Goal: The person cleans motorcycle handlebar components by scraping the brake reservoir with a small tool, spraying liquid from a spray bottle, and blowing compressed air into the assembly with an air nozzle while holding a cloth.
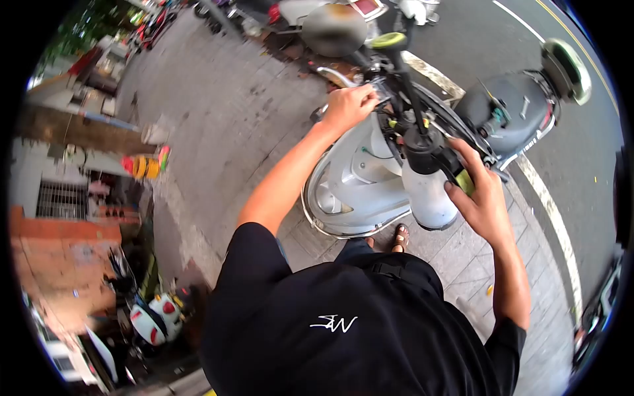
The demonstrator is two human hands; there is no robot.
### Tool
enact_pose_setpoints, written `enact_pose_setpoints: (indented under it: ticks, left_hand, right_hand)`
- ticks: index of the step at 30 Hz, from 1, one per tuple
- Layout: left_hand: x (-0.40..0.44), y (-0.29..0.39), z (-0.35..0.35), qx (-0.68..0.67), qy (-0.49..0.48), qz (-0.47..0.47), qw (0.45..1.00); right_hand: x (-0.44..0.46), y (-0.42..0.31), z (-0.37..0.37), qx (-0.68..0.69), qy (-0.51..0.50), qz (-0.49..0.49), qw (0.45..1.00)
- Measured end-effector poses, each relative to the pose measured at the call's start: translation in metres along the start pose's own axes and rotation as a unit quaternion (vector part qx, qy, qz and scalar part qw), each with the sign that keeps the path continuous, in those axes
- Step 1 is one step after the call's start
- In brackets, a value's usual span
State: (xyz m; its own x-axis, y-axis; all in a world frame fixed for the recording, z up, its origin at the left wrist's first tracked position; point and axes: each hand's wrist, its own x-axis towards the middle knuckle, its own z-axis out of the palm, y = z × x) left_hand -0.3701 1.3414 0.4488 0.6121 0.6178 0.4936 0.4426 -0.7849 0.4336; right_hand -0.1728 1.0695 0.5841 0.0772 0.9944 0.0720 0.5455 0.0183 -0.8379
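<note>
Bright, even daylight lies over everything, leaving only soft, faint shadows on the pavement beyond the left hand. The pale scooter panel below that hand carries a mild sheen. Above it, a rounded grey shape looks soft. Right of the right hand, the white road line appears bowed; bluish fringes edge the black surround, farthest from both hands.

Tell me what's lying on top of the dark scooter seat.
On the dark seat lie a small silver tool and a teal-and-dark item, too blurred to name. The surface directly beneath them is covered.
</note>
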Motion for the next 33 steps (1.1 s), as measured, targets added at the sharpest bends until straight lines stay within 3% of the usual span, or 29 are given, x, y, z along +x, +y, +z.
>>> enact_pose_setpoints:
  ticks: [2, 5, 7, 9, 11, 12, 14, 15, 17, 19, 21, 23, 28, 30, 33]
  left_hand:
    - [-0.029, 0.005, -0.008, -0.103, 0.048, -0.116, 0.987]
    - [-0.114, 0.011, -0.015, 0.041, 0.048, -0.206, 0.977]
    - [-0.182, 0.023, -0.019, 0.071, 0.068, -0.268, 0.958]
    - [-0.237, 0.044, -0.042, 0.108, 0.086, -0.329, 0.934]
    - [-0.272, 0.073, -0.070, -0.057, 0.120, -0.460, 0.878]
    - [-0.284, 0.087, -0.083, -0.049, 0.137, -0.471, 0.870]
    - [-0.300, 0.113, -0.112, -0.321, 0.167, -0.548, 0.754]
    - [-0.309, 0.121, -0.120, -0.318, 0.189, -0.552, 0.747]
    - [-0.333, 0.133, -0.132, -0.416, 0.227, -0.566, 0.675]
    - [-0.362, 0.132, -0.137, -0.381, 0.262, -0.579, 0.671]
    - [-0.393, 0.125, -0.139, -0.439, 0.369, -0.607, 0.551]
    - [-0.430, 0.111, -0.129, -0.516, 0.400, -0.575, 0.493]
    - [-0.498, 0.066, -0.136, -0.491, 0.368, -0.630, 0.476]
    - [-0.527, 0.037, -0.133, -0.441, 0.376, -0.679, 0.452]
    - [-0.580, -0.022, -0.121, -0.513, 0.340, -0.686, 0.388]
  right_hand:
    - [0.000, 0.013, 0.013, 0.008, 0.013, -0.023, 1.000]
    - [0.006, 0.012, 0.026, 0.054, -0.058, -0.006, 0.997]
    - [0.016, 0.014, 0.041, 0.042, -0.123, -0.027, 0.991]
    - [0.024, 0.015, 0.071, 0.130, -0.189, -0.037, 0.973]
    - [0.027, -0.002, 0.104, 0.146, -0.262, -0.020, 0.954]
    - [0.030, -0.006, 0.120, 0.135, -0.299, -0.029, 0.944]
    - [0.030, -0.010, 0.162, 0.152, -0.349, -0.054, 0.923]
    - [0.032, -0.016, 0.183, 0.150, -0.383, -0.053, 0.910]
    - [0.028, -0.021, 0.234, 0.146, -0.407, -0.095, 0.897]
    - [0.022, -0.028, 0.281, 0.121, -0.436, -0.115, 0.884]
    - [0.014, -0.032, 0.328, 0.121, -0.476, -0.091, 0.866]
    - [0.006, -0.039, 0.374, 0.107, -0.530, -0.077, 0.838]
    - [-0.023, -0.019, 0.501, 0.041, -0.545, -0.135, 0.827]
    - [-0.033, -0.023, 0.540, 0.004, -0.568, -0.090, 0.818]
    - [-0.037, -0.002, 0.595, -0.031, -0.592, -0.031, 0.805]
